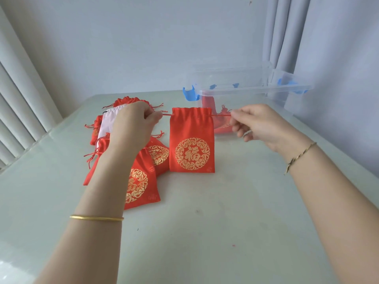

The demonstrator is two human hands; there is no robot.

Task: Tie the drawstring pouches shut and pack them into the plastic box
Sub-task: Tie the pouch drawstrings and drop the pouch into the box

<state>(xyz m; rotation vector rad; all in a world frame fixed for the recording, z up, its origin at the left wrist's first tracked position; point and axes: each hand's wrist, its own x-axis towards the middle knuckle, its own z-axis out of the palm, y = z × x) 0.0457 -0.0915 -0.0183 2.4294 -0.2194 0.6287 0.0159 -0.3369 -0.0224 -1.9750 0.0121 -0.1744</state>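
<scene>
A red drawstring pouch [191,140] with a gold round emblem hangs upright over the table, its top gathered into pleats. My left hand [133,124] pinches the red cord at the pouch's left side. My right hand [258,125] pinches the cord on the right side, and the cords are stretched taut between them. A clear plastic box [246,87] with blue latches stands behind the pouch at the right; red pouches [220,121] show through its wall.
A pile of several more red pouches [141,179] lies at the left under my left forearm, with a white piece [107,121] among them. The pale table [205,232] meets a wall behind. Curtains hang at both sides.
</scene>
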